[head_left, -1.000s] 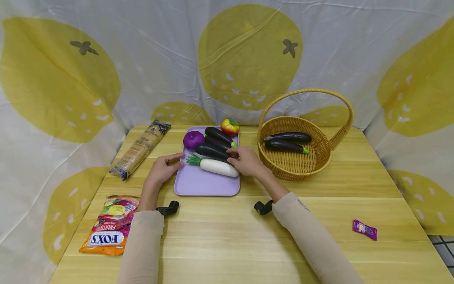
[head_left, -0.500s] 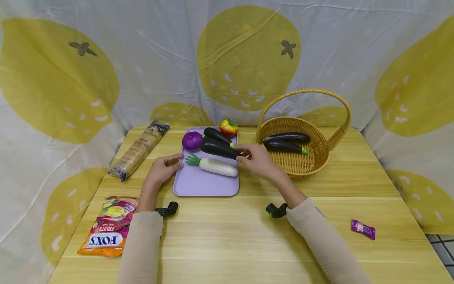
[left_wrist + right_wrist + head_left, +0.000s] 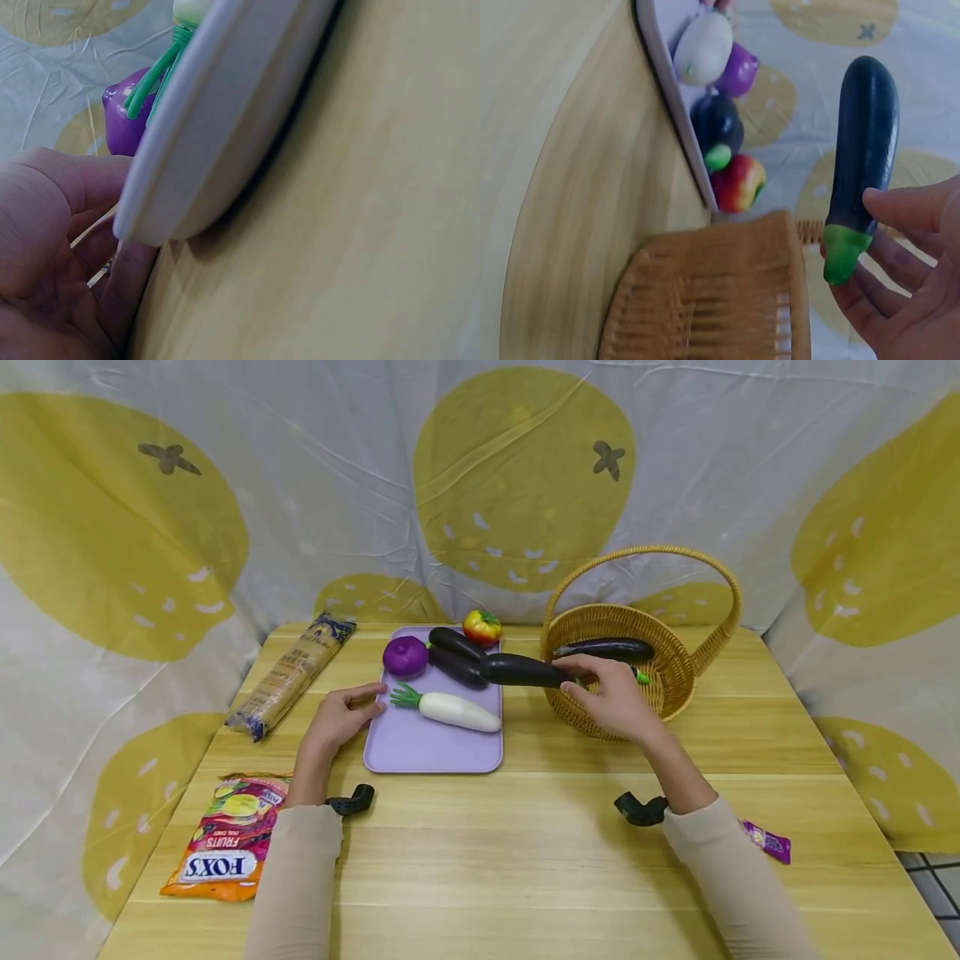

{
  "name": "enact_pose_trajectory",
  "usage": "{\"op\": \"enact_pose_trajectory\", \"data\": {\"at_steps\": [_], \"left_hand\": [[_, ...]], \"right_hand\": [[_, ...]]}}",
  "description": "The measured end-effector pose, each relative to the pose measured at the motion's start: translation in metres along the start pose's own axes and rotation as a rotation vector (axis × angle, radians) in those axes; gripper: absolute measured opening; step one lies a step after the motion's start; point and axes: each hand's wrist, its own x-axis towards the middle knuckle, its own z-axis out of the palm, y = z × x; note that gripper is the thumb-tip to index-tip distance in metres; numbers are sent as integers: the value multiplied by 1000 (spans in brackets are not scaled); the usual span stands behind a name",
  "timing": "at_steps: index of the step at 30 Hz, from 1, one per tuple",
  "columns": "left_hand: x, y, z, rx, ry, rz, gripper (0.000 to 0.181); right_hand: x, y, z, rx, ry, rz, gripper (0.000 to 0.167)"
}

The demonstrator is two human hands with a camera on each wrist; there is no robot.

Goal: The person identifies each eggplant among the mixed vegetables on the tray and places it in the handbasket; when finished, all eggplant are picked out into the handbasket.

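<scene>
My right hand point(image 3: 611, 693) pinches a dark eggplant point(image 3: 517, 670) near its green stem, held above the gap between tray and basket. In the right wrist view the thumb lies on the eggplant's point(image 3: 866, 142) side, with other fingers behind the stem end. My left hand point(image 3: 339, 720) is at the left edge of the lilac tray point(image 3: 435, 756), its thumb and fingers about the rim point(image 3: 187, 150). On the tray lie two eggplants point(image 3: 456, 667), a white radish point(image 3: 457, 712) with green leaves, and a purple round vegetable point(image 3: 406, 657). A red-yellow fruit point(image 3: 482, 627) sits at its far right corner.
A wicker basket point(image 3: 577, 714) with a tall handle stands right of the tray, with eggplants point(image 3: 611, 649) inside. At the left lie a pasta pack point(image 3: 292, 677) and a FOX'S candy bag point(image 3: 228, 839). A small purple wrapped candy point(image 3: 768, 842) lies by the right sleeve.
My right hand has lifted an eggplant off the tray and carried it right, toward the basket. The left hand has stayed at the tray's edge.
</scene>
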Motion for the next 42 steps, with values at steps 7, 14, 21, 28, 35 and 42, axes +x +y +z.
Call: {"op": "enact_pose_trajectory", "data": {"at_steps": [7,14,21,28,35,42], "left_hand": [[-1,0,-2,-13,3,8,42],[-1,1,-3,-26,-2,-1,43],[-1,2,-4,-18,0,-1,43],[-1,3,-4,-2,0,0,43],[-1,4,-2,-14,-2,7,43],[0,1,0,-27,-13,-1,44]], "right_hand": [[-12,23,-24,-29,43,95,37],[-19,52,-39,-67,45,113,38],[-17,73,-51,-135,-4,143,36],[-8,80,-54,-209,-109,181,36],[1,86,-49,-263,-157,212,35],[6,93,-43,-303,-159,202,35]]}}
